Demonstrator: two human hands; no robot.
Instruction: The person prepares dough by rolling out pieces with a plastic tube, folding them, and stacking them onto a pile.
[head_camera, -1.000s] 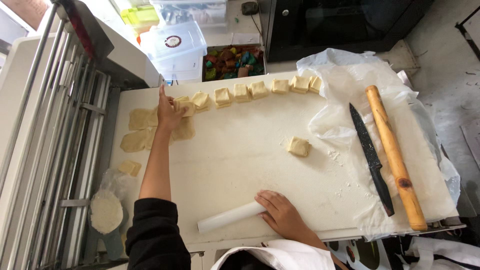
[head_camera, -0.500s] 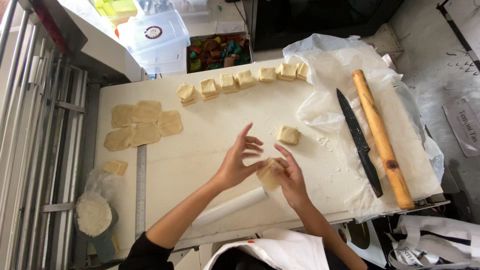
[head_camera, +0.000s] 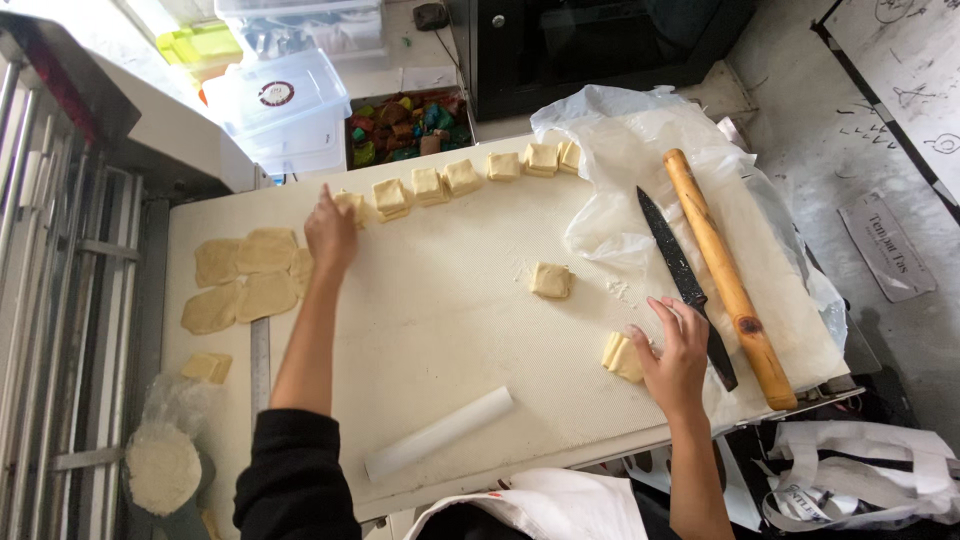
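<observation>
Left hand (head_camera: 331, 232) is pressing flat, fingers together, on a dough square (head_camera: 349, 205) far across the white board (head_camera: 440, 340) while right hand (head_camera: 676, 352), fingers spread, is touching a dough piece (head_camera: 621, 356) beside the knife (head_camera: 684, 282).

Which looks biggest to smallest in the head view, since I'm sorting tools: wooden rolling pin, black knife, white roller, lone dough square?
1. wooden rolling pin
2. black knife, slightly shorter and thinner
3. white roller
4. lone dough square
</observation>
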